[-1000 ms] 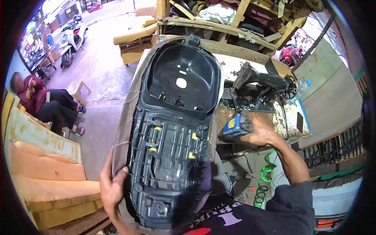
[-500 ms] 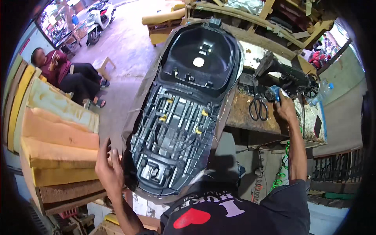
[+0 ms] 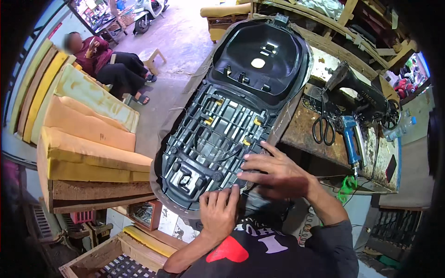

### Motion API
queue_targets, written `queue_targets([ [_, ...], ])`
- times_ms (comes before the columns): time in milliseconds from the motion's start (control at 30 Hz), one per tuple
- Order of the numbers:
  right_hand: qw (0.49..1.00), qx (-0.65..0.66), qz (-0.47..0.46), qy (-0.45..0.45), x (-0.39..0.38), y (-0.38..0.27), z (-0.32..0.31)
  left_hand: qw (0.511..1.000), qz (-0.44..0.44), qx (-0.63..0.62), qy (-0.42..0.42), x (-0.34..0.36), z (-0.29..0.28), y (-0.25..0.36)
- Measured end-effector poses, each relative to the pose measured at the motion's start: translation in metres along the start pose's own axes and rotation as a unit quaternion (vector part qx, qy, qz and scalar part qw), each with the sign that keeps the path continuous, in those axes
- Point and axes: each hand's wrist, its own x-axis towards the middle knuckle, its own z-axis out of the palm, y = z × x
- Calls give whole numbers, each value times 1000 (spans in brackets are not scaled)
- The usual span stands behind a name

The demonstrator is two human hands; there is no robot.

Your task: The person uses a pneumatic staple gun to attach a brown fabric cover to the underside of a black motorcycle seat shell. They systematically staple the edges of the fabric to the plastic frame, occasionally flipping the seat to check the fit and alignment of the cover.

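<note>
A long motorcycle seat lies upside down in front of me, its black ribbed plastic base facing up. Grey-brown cover material wraps around its rim, with loose threads along the edges. The fingers of my left hand rest over the near end of the rim, slightly apart. Just to the right, my right hand spreads its fingers across the right edge of the base; part of it is blurred. A blue air staple gun lies on the worktable, out of both hands, beside black-handled scissors.
A black sewing machine stands on the worn worktable at right, with a plastic bottle beside it. A green coiled hose hangs below. Foam-padded pieces are stacked at left. Beyond them sits a person.
My right hand has let go of the blue staple gun on the worktable and come to the seat's right edge. My left hand has moved right onto the seat's near end. The view has shifted.
</note>
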Motion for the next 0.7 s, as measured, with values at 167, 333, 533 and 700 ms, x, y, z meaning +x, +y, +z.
queue_targets([
  [167,988,-66,80,111,-17,11,-3,997,-6,-41,59,3,5,4],
  [333,886,-79,281,359,-59,0,-2,994,-18,-74,74,1,2,3],
  [533,973,20,62,223,-19,-17,31,976,-51,-192,92,13,-5,6],
  [700,977,57,80,190,-7,-6,28,959,-128,-239,81,15,-8,8],
])
